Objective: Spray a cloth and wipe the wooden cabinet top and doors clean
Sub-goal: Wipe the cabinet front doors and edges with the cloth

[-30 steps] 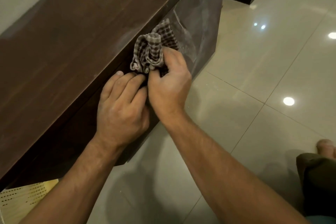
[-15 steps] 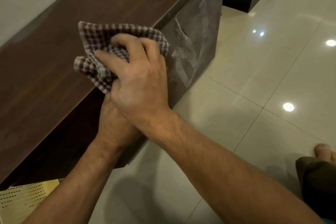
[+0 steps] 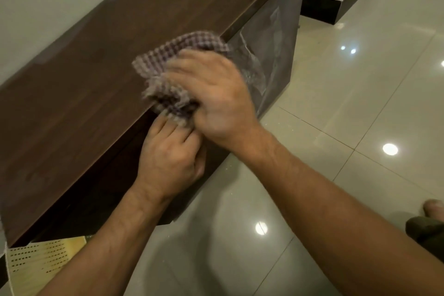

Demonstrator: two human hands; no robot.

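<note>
Clutching the checked cloth (image 3: 177,55) in the right hand (image 3: 216,98) at the cabinet top (image 3: 96,79) edge. Curling the left hand (image 3: 170,158) just beneath; gripping anything, cannot tell.

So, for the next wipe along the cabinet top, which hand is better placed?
Right, most likely. The right hand holds the checked cloth on the front edge of the cabinet top, while the left hand sits lower, against the cabinet front.
</note>
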